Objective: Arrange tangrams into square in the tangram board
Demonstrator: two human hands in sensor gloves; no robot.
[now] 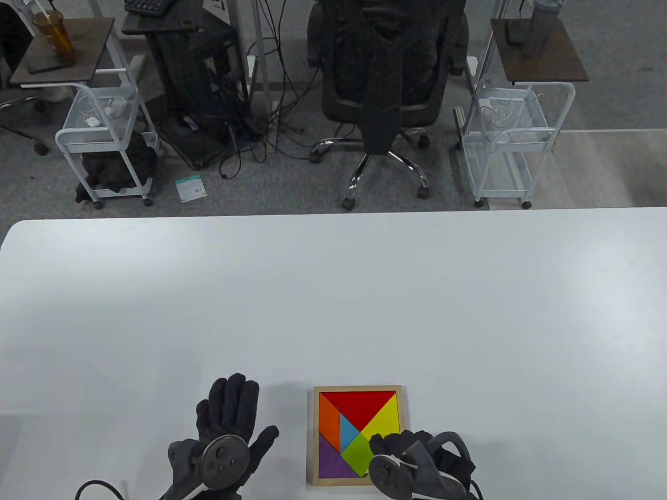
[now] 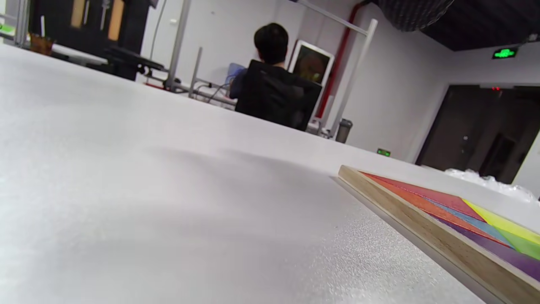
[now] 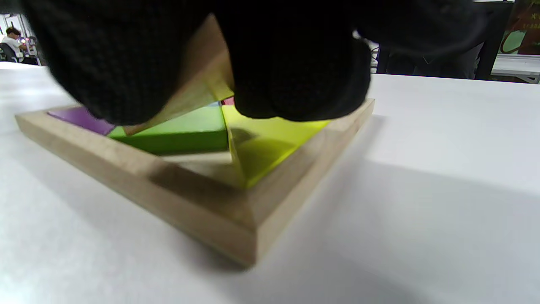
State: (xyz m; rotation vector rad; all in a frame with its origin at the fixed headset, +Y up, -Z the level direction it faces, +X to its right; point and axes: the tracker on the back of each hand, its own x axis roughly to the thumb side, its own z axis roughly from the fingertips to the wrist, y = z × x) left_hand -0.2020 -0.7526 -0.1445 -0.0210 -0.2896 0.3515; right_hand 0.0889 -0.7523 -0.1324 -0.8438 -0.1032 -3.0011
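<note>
The wooden tangram board (image 1: 316, 432) lies near the table's front edge. It holds a red triangle (image 1: 359, 403), an orange piece (image 1: 328, 422), a blue piece (image 1: 346, 432), a yellow triangle (image 1: 383, 419), a green square (image 1: 357, 453) and a purple triangle (image 1: 333, 463). My right hand (image 1: 401, 448) hangs over the board's near right corner with its fingers curled. In the right wrist view it pinches a tilted piece (image 3: 198, 80) showing its bare wooden underside, above an unfilled slot (image 3: 198, 162) beside the green square (image 3: 185, 126). My left hand (image 1: 229, 411) rests flat on the table, left of the board.
The white table (image 1: 333, 302) stretches far beyond the board. Behind its far edge stand a black office chair (image 1: 385, 78) and two white wire carts (image 1: 104, 130) (image 1: 513, 135). A seated person (image 2: 272, 84) shows in the left wrist view.
</note>
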